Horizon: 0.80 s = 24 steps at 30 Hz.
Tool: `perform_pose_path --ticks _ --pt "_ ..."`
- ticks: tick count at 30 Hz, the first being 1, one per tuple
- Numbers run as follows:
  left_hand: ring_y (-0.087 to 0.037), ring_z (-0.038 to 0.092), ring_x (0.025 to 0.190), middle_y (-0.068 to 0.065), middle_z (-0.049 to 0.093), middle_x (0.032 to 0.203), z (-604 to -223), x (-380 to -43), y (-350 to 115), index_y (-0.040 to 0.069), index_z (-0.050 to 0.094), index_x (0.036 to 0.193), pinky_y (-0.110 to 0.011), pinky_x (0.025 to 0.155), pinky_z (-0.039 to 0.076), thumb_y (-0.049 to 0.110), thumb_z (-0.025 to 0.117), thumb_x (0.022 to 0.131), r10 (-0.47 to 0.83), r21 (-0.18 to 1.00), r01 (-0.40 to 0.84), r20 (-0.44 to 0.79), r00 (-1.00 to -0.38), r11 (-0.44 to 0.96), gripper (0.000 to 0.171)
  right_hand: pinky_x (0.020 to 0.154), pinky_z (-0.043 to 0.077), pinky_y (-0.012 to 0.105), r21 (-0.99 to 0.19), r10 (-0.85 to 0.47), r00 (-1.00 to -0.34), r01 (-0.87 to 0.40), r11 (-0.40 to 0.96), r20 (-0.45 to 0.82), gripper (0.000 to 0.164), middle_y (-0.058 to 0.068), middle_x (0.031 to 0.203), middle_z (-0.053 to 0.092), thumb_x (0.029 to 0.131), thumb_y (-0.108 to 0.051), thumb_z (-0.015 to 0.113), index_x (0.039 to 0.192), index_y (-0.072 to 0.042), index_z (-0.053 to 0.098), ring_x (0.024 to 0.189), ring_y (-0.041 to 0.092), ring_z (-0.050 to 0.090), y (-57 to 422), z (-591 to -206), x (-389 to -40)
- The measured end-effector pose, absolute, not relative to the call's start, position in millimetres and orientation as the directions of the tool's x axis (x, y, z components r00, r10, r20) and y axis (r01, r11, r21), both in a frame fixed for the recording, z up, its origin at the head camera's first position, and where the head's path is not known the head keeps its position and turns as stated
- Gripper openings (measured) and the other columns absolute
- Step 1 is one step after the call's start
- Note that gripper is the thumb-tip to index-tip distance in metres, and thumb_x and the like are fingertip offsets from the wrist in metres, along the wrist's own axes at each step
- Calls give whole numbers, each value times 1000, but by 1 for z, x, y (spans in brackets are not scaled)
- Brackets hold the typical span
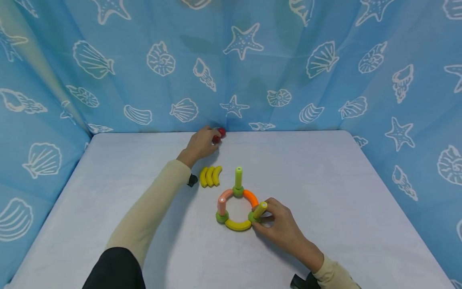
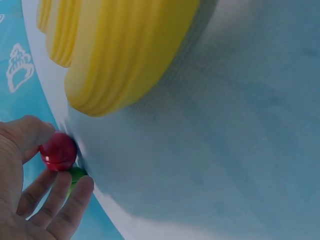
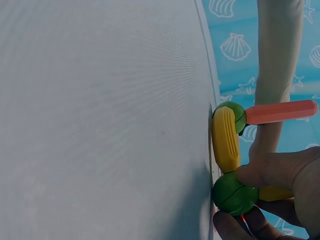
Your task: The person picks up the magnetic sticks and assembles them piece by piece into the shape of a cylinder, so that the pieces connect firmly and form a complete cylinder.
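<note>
At the table's far edge my left hand (image 1: pixel 203 142) pinches a red ball (image 2: pixel 58 151) between thumb and fingers. A second red ball (image 1: pixel 221 132) lies just beyond, and a green ball (image 2: pixel 76 176) shows behind the fingers in the left wrist view. My right hand (image 1: pixel 279 224) grips the near-right green ball (image 3: pixel 235 193) of a ring built from curved pieces. A yellow stick (image 1: pixel 260 209) rises from that ball. The ring's other green balls carry a light green stick (image 1: pixel 238 178) and a pink stick (image 3: pixel 281 112). A yellow curved piece (image 1: pixel 238 226) forms its near side.
Several yellow curved pieces (image 1: pixel 210 176) lie side by side left of the ring, near my left wrist. The white table (image 1: pixel 325 168) ends at a blue curtain (image 1: pixel 252 72) with shell and starfish prints.
</note>
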<state>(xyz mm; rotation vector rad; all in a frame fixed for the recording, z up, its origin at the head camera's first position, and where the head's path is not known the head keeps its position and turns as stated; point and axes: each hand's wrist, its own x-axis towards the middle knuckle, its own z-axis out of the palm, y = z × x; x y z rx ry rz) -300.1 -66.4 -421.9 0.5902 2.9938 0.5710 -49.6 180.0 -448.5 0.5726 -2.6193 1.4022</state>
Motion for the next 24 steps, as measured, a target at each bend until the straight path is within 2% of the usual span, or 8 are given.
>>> perform_pose_path --ticks 4,11,16,24 --pt "-25 54 103 -10 56 118 -425 -303 -65 12 64 130 -38 95 51 22 74 91 374 327 370 54 -926 869 41 70 59 26 -777 -267 -928 -365 513 260 34 -7 91 55 71 6 86 93 -13 68 84 10 64 180 -448 -49" --pt "-26 54 101 -12 55 120 -431 -305 -65 14 59 139 -38 93 52 24 74 92 356 303 361 75 -932 882 50 69 60 27 -778 -271 -923 -377 503 272 33 -7 90 54 71 6 85 93 -12 68 83 10 64 179 -447 -49" --pt "-26 54 99 -12 54 117 -434 -304 -66 13 62 135 -37 91 52 24 76 91 341 316 344 67 -938 884 48 69 60 28 -781 -273 -919 -387 491 284 33 -7 90 54 72 6 85 92 -12 67 83 10 64 179 -447 -49" --pt "-26 55 105 -12 60 121 -433 -304 -64 7 63 130 -37 97 51 21 77 90 351 396 353 78 -933 848 45 69 60 27 -786 -264 -926 -369 496 268 34 -6 90 55 71 7 86 93 -12 68 83 10 64 181 -448 -49"
